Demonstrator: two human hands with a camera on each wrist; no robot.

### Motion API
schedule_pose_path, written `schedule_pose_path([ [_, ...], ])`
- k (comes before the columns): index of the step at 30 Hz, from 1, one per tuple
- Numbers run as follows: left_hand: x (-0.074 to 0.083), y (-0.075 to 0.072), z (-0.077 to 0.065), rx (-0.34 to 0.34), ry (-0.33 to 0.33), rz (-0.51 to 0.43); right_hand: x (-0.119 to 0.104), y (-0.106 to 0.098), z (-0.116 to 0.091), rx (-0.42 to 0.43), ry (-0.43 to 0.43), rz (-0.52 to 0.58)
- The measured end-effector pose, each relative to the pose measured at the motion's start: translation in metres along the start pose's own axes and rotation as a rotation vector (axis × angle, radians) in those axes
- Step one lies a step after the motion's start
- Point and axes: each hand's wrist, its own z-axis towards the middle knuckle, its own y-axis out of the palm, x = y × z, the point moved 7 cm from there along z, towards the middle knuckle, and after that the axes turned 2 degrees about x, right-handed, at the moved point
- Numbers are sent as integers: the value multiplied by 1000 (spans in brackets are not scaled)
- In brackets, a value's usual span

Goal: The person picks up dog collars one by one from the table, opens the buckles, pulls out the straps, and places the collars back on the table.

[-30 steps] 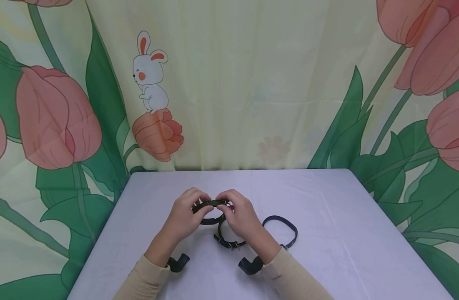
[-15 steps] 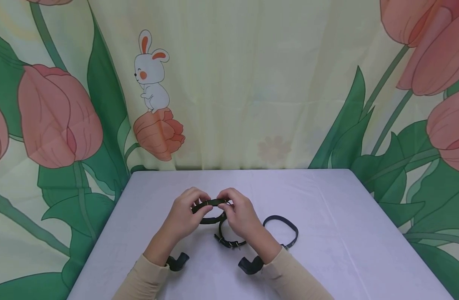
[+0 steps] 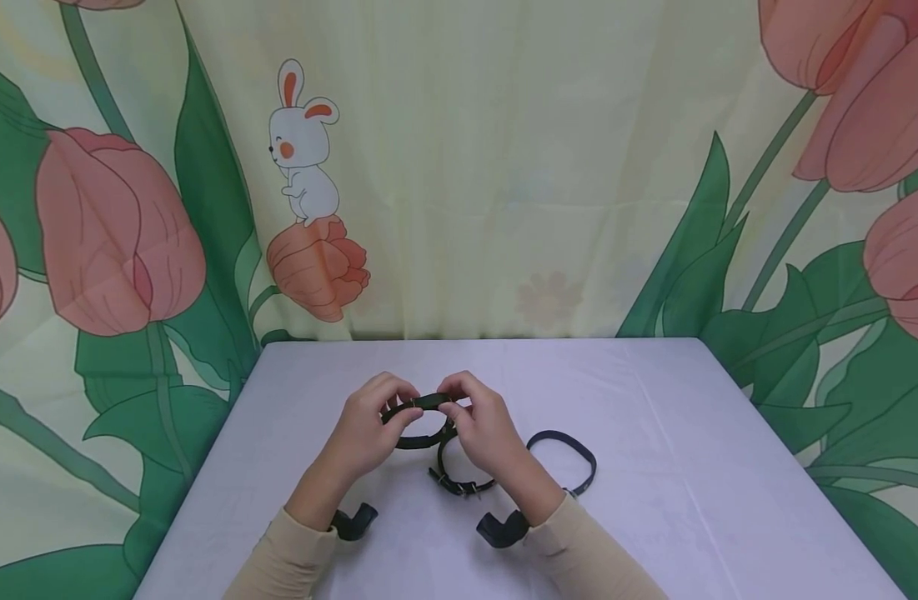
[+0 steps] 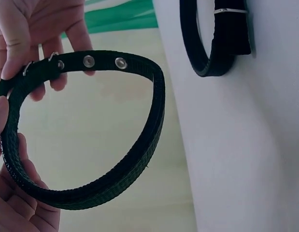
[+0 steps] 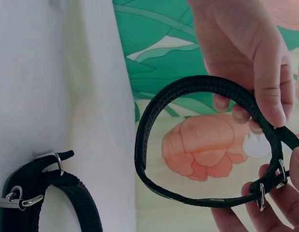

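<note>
A dark green-black pet collar [image 3: 431,402], closed into a loop, is raised over the table between both hands. My left hand [image 3: 368,423] pinches the band on its left side, thumb in front. My right hand [image 3: 485,423] grips the collar's buckle end, with metal keepers and a row of eyelets beside the fingers in the left wrist view. The loop of this collar [image 5: 139,145] hangs toward the table in the right wrist view. Just below the hands lies a second black collar [image 3: 453,486] with a silver buckle, partly hidden by my right hand.
A third dark collar [image 3: 589,467] lies to the right, partly behind the right forearm. White cloth covers the table [image 3: 669,500]. A curtain [image 3: 466,208] printed with tulips and a rabbit hangs behind. Black camera mounts [image 3: 356,522] stick out at the wrists.
Both hands have risen slightly with the collar, and the right hand's fingers have shifted a little up along the band. The two collars on the table have not moved.
</note>
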Motion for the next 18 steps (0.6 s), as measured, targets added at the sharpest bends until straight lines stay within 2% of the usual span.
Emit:
schedule_pose_path([
  [10,-2,-1,0,8,-65,-18,1,0,1,-10,21,25],
  [18,-5,-1,0,28,-59,-45,5,-1,0,-20,44,76],
])
